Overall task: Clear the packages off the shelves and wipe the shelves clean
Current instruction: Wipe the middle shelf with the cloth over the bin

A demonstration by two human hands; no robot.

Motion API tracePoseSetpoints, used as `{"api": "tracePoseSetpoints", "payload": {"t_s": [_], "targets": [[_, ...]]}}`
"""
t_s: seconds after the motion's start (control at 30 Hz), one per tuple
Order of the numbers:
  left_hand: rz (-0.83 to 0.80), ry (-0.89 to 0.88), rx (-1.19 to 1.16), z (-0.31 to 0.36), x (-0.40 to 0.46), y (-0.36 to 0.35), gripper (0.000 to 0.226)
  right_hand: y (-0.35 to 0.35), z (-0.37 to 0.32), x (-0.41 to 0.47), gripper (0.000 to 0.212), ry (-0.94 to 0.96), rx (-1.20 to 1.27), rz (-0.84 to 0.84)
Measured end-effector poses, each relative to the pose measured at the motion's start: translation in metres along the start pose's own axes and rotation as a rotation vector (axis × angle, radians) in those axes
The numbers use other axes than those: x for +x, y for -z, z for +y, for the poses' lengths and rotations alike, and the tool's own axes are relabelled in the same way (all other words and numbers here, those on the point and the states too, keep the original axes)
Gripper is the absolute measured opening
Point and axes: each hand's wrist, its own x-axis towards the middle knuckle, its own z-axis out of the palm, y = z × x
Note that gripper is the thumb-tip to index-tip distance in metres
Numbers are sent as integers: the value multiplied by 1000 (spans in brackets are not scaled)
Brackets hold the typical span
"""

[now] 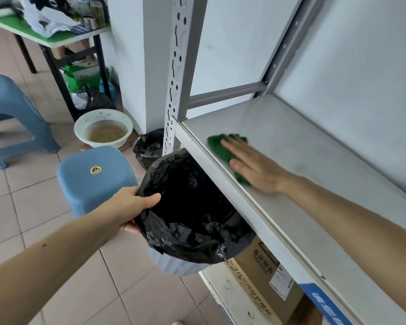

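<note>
Fingers of my right hand (pixel 256 165) lie straight, pressing a green cloth (pixel 223 148) flat on the grey shelf (pixel 314 160). Left hand (pixel 131 207) grips the rim of a black-lined bin (pixel 192 214) held below the shelf edge. Beneath, a cardboard box (pixel 263 273) reads "FRAGILE".
</note>
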Motion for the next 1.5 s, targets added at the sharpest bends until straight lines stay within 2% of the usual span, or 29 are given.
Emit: {"api": "tracePoseSetpoints", "payload": {"t_s": [0.1,0.17,0.3,0.43,0.67,0.77,0.83,0.93,1.0,1.07,1.13,1.27,1.33,1.4,1.5], "targets": [[-3,-4,-9,-4,-3,4,22,11,20,52,56,-238,43,61],[5,-4,-7,-8,-4,6,20,11,15,83,56,-274,54,55],[4,-3,-17,-15,-5,7,21,-1,-20,96,53,-95,21,33],[-5,-9,-11,-15,-6,3,22,-13,-39,40,52,95,-29,4],[-56,-31,29,-10,-12,-7,25,-32,-36,-102,48,150,90,91],[-63,-36,46,-11,-16,-8,23,-24,-36,-125,38,-6,261,187],[-65,-34,57,-13,-17,-6,24,-11,-32,-117,31,-117,315,328],[-62,-28,73,-16,-19,-5,27,13,-9,-84,34,-285,290,548],[-62,-20,72,-19,-21,-5,28,16,7,-58,38,-442,296,515],[-64,-15,72,-21,-21,-5,29,4,10,-37,46,-539,152,318],[-69,-12,75,-22,-20,-7,29,-13,-8,-31,55,-473,5,228],[-85,-15,80,-22,-20,-11,30,-36,-55,-69,46,-68,85,227],[-96,-20,79,-21,-23,-10,31,-44,-60,-99,40,48,121,208],[-112,-31,77,-20,-26,-8,30,-41,-60,-127,38,37,186,271],[-128,-42,80,-20,-31,-4,29,-23,-52,-150,41,-216,276,468]]}}
